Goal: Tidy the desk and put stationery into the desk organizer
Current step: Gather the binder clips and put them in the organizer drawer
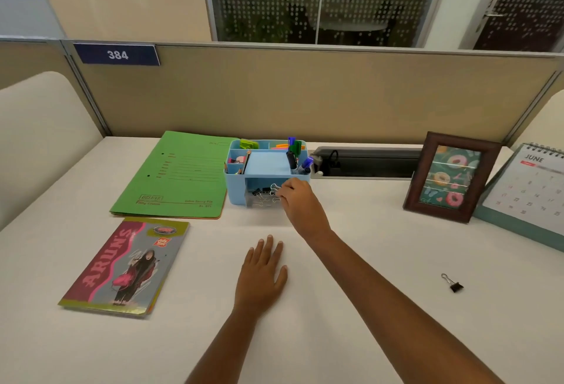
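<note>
At the 12 o'clock edge of a white desk (366, 261), a light blue desk organizer (234, 191) is standing, its upper compartments holding pens, markers and sticky notes. The person's right hand (297, 203) is reaching to the organizer's open front drawer (250, 202), fingers curling over a small heap of binder clips (264, 193) lying inside. It is not possible to tell whether the fingertips are pinching a clip or only touching the heap. The left hand (262, 273) is lying flat on the desk, palm down, fingers straight, gripping nothing.

One loose binder clip (453, 283) is lying on the desk well apart from both hands, at about 4 o'clock from the right hand. Its long axis is running diagonally, with the wire handles pointing to 10 o'clock and the black body to 4 o'clock. It is sitting on the right arm's side, so the right hand is probably the better placed to fetch it.

A green file folder (174, 176) and a notebook (125, 267) are lying to the organizer's 9 o'clock and 7 o'clock.
</note>
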